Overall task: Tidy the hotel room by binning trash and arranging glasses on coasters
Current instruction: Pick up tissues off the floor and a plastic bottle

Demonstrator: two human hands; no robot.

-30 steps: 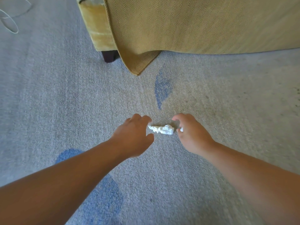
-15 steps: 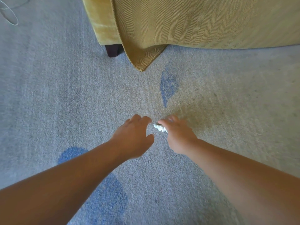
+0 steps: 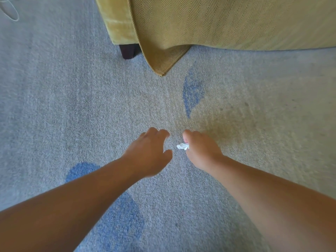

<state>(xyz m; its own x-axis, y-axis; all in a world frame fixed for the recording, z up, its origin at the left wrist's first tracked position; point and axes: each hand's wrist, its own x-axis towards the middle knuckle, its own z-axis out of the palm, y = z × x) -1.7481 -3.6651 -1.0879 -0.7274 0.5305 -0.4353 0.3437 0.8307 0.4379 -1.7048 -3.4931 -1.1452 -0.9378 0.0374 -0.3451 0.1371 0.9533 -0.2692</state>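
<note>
The carpet [image 3: 91, 106] looks like rough, matt loop pile. The throw [image 3: 227, 20] is woven herringbone cloth, the sofa [image 3: 118, 24] kinda velvety. The scrap [image 3: 182, 146] looks like crumpled paper.

Grey-beige carpet [image 3: 72, 106] covers the floor, marked with blue patches [image 3: 192, 91], one ahead and larger ones nearer. At the far edge stands a mustard velvet seat [image 3: 120, 20] on a dark leg [image 3: 129, 50]. A herringbone throw [image 3: 218, 22] hangs over it, its corner touching the carpet. A thin pale cable [image 3: 11, 10] loops at the far left.
</note>
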